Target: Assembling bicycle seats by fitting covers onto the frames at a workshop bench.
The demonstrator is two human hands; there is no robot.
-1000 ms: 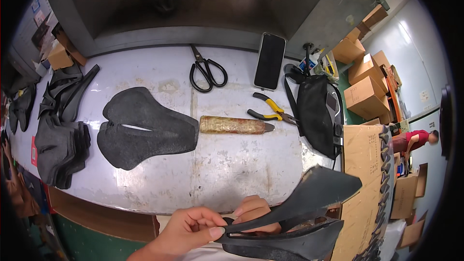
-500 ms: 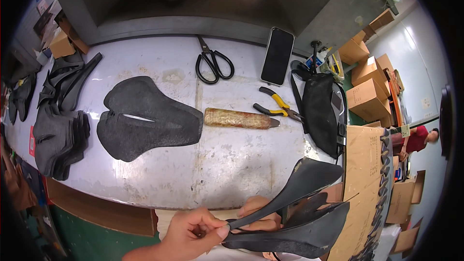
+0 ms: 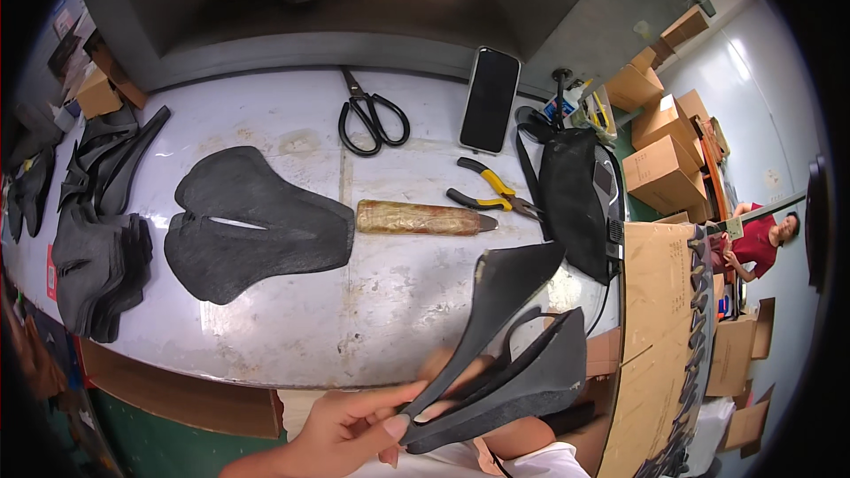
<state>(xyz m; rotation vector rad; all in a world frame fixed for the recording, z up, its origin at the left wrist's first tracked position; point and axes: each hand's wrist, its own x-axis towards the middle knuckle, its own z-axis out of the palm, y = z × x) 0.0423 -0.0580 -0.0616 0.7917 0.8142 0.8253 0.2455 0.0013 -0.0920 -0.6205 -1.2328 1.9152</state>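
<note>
Our left hand (image 3: 350,429) pinches the narrow tip of the black saddle shell (image 3: 509,345) below the desk's (image 3: 390,310) near edge, its long axis rising up and rightward, while our right hand (image 3: 522,434), mostly hidden underneath, supports it.

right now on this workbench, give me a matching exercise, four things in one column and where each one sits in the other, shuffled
Things:
1. scissors
2. phone
3. yellow-handled pliers
4. flat black saddle cover

Places:
A. lying left of the wrapped brown stick
B. face-down just right of the scissors
C. between the phone and the wrapped stick
D. at the back of the table, left of the phone

Pairs: 1-D, 2-B, 3-C, 4-A
</note>
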